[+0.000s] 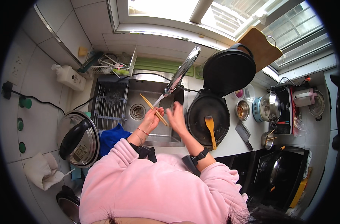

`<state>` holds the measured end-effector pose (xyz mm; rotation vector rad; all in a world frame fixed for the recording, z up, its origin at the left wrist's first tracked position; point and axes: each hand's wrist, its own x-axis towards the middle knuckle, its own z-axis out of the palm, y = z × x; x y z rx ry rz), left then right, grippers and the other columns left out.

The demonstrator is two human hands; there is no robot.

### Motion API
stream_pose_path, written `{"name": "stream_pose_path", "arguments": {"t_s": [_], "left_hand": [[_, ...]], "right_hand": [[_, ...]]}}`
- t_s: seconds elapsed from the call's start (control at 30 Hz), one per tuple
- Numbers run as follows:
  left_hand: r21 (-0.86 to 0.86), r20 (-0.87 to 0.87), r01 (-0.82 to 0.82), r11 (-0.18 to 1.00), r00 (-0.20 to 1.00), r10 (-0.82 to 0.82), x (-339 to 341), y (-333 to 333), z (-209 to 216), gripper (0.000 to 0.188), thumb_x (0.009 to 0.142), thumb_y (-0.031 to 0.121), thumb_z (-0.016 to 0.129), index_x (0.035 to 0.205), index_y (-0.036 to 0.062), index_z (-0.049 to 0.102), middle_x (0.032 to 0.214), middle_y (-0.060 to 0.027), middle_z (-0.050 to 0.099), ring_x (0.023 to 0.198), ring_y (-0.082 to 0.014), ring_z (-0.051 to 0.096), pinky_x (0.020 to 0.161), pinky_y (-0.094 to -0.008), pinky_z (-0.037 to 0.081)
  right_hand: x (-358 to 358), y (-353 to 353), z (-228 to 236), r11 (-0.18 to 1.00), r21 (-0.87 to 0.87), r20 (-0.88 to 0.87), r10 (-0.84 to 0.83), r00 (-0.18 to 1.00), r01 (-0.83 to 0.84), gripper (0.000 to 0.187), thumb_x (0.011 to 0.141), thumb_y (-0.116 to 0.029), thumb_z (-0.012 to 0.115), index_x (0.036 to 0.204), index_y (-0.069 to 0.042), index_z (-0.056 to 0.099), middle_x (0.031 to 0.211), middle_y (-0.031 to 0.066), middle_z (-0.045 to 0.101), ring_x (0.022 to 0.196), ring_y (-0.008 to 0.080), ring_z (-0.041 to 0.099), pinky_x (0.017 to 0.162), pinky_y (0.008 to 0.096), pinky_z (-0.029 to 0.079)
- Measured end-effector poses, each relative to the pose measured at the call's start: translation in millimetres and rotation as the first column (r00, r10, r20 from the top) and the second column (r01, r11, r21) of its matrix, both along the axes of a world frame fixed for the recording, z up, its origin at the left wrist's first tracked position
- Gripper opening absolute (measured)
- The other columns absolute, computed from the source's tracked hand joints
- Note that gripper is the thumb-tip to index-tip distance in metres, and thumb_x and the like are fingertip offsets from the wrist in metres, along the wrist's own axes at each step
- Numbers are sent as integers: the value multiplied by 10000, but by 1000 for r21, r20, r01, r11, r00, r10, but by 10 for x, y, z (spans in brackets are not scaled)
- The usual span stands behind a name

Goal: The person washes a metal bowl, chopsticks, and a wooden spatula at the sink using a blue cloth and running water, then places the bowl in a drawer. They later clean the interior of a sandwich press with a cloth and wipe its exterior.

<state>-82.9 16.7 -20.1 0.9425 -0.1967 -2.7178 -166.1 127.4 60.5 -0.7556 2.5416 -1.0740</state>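
Over the steel sink [147, 91], my left hand [152, 120] is closed around a pair of wooden chopsticks [147, 100], which slant across the palm. Water runs from the chrome faucet [183, 69] beside the chopsticks. My right hand [176, 116] is just right of them, slightly blurred, its fingers apart and nothing seen in them. A round drain [137, 111] shows in the basin floor. Right of the sink stands an opened black electric griddle [200, 115], its lid [229, 69] raised, with a yellow-handled spatula [210, 130] lying on its lower plate.
A metal drying rack [110, 112] spans the sink's left side, near a blue cloth [112, 140] and a large lidded pot [78, 138]. Rightward are a cleaver [244, 135], a small bowl of food [242, 110], a glass kettle [269, 104] and a black cooktop [252, 160]. A cutting board [257, 48] leans behind.
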Motion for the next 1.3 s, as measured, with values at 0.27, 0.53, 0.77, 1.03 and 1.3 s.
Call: {"name": "stream_pose_path", "arguments": {"t_s": [0.27,0.53,0.77,1.03,1.3], "left_hand": [[241,-23,33,970,999,-28,-343,-123,-278,237,975,182,353,795,51,434,655,-29,415,521,-121,392,467,-240,360],[188,110,-210,959,975,192,-374,-608,-710,178,948,111,367,795,80,454,601,-8,373,452,-97,317,394,-212,304],[143,197,-84,986,979,54,-337,-68,-558,165,954,94,340,866,13,454,686,-44,451,518,-144,415,510,-256,418],[74,415,-169,983,901,123,-214,-400,-858,160,929,76,388,815,31,491,641,-44,481,490,-127,456,455,-256,445],[-31,431,-237,971,873,227,-62,-533,-1163,245,964,197,359,850,36,504,802,-103,619,716,-221,615,640,-328,551]], "right_hand": [[388,189,-1,970,177,382,90,920,-168,264,934,-197,399,1088,-32,535,824,266,608,839,465,570,724,552,418],[496,484,311,982,83,491,107,864,-169,268,936,-199,407,869,24,540,605,198,514,591,368,541,593,447,408],[390,55,-312,977,130,232,137,963,-170,314,926,-215,403,772,29,528,568,144,536,548,273,568,570,417,439],[527,114,-224,980,8,601,155,784,-199,329,941,-213,385,979,33,600,590,114,536,561,250,538,559,382,418],[504,286,-87,992,-100,911,62,408,73,332,955,-173,357,1090,45,567,516,-25,377,415,82,327,382,245,255]]}}
